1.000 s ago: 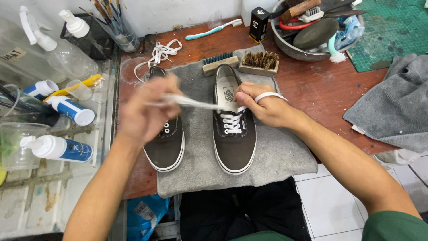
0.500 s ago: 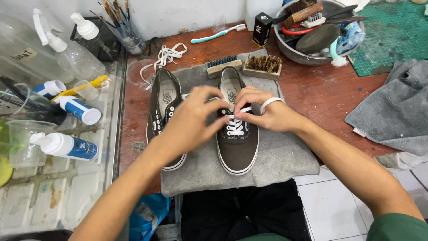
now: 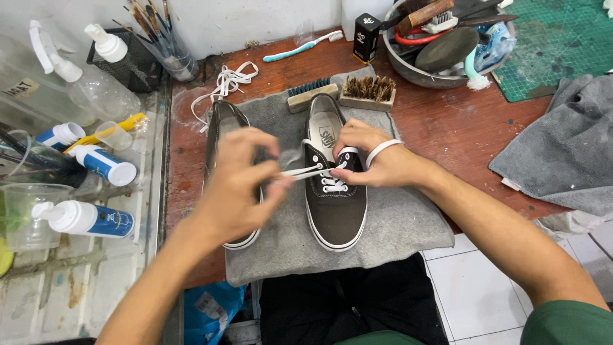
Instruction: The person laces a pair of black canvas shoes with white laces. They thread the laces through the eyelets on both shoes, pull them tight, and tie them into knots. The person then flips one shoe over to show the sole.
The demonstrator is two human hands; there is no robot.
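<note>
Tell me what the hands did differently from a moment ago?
The left hand slid leftward, away from the right-side dark grey canvas shoe, drawing one end of the flat white shoelace out sideways. The right hand stayed on the shoe's eyelets with the lace's other end looped over a finger. Both shoes kept their places on the grey cloth mat; the two wooden brushes did not move.

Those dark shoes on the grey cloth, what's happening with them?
A person is lacing the right-hand shoe. The left hand pulls a white lace sideways out of an eyelet, while the right hand pinches the other end at the tongue. The other shoe lies beside it unlaced, a spare lace behind it.
</note>
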